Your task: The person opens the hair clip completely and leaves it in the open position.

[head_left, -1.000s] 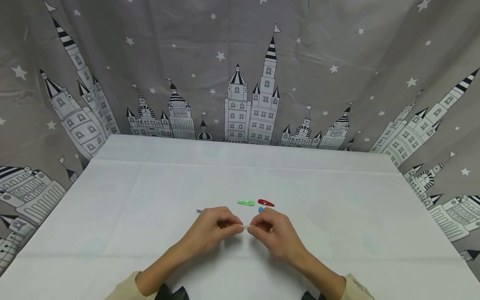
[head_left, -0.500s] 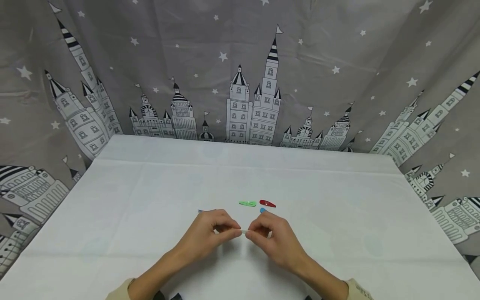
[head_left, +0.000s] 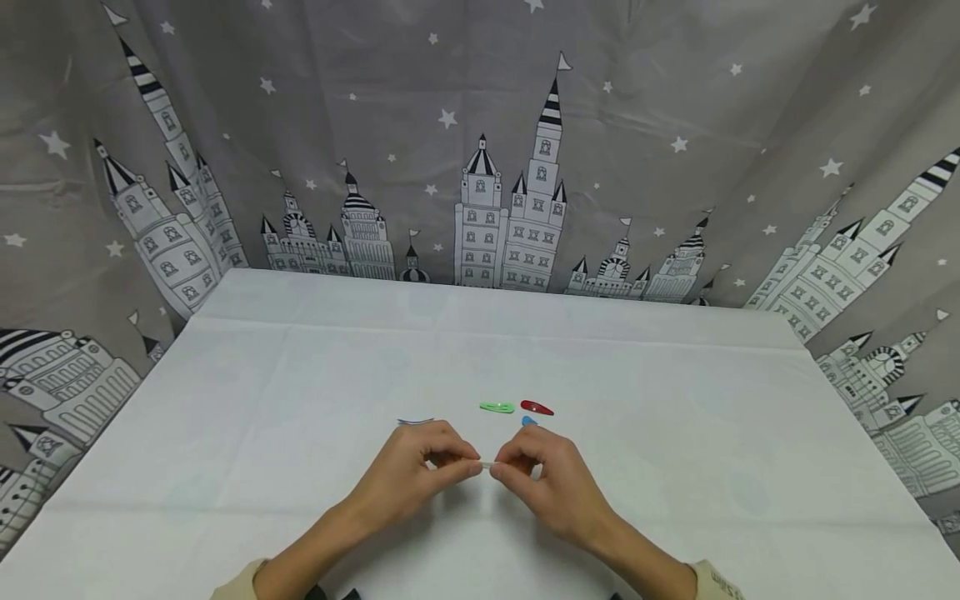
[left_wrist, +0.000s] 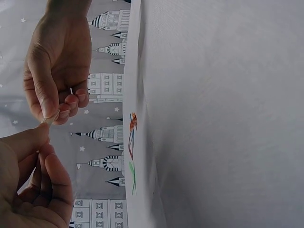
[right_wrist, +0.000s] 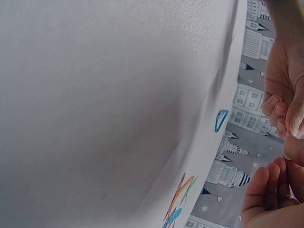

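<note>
Thumb and fingertips of my left hand (head_left: 423,468) pinch one end of a thin whitish piece (head_left: 486,464). My right hand (head_left: 551,479) pinches its other end, so the hands almost meet above the white table. Only a short stretch of the piece shows; the fingers hide its kind. The left wrist view has the left hand (left_wrist: 35,183) low and the right hand (left_wrist: 59,66) above it, fingertips together. Past the hands lie a green snap hair clip (head_left: 497,407), a red hair clip (head_left: 537,407) and a blue hair clip (head_left: 528,420), partly covered by the right hand.
Another blue hair clip (head_left: 416,422) lies just beyond the left hand; the right wrist view shows this blue clip (right_wrist: 221,120) as an open loop. A white cloth covers the table (head_left: 315,367). Behind it hangs a grey curtain (head_left: 637,67) printed with castles and stars.
Both hands have come slightly nearer to the body, still pinching the whitish piece. More of the blue clip beyond the left hand shows now. The head view has shifted a little.
</note>
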